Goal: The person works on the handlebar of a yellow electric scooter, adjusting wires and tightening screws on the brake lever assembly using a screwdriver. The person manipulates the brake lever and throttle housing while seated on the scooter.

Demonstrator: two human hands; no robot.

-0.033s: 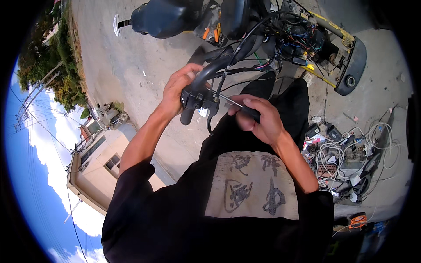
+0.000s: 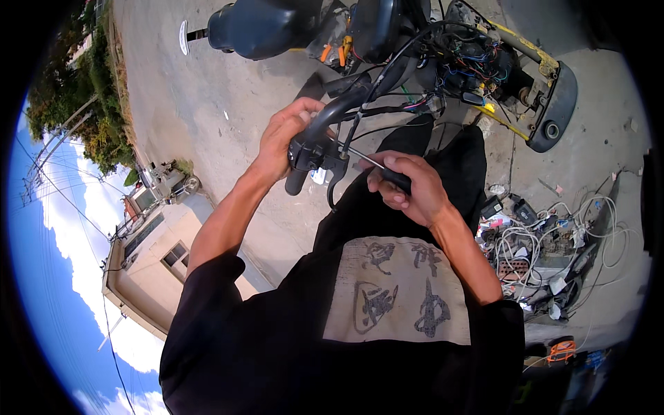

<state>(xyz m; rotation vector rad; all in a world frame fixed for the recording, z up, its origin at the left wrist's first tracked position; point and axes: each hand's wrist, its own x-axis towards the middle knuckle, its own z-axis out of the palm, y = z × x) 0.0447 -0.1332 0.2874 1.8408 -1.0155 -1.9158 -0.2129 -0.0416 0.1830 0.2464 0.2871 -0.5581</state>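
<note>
A black handlebar (image 2: 333, 116) curves down toward me from a partly stripped scooter. My left hand (image 2: 282, 138) is closed around it at the black switch housing (image 2: 309, 152), with some fingertips hidden behind the bar. Below the housing are the rubber grip (image 2: 295, 184) and the brake lever (image 2: 334, 185). In my right hand (image 2: 419, 185) is a screwdriver (image 2: 395, 178), its dark handle between thumb and fingers. The thin metal shaft points up and left to the brake lever mount. Where its tip sits, I cannot tell.
The scooter's black seat (image 2: 266, 29) is at the top, and its exposed wiring (image 2: 477, 59) lies right of the handlebar. A heap of cables and parts (image 2: 529, 252) covers the ground at right. My legs (image 2: 408, 155) stand close beneath the handlebar. A building (image 2: 155, 256) is at left.
The fingers of my right hand, blurred before, now show curled below the screwdriver handle. The handlebar and my left hand have shifted very slightly.
</note>
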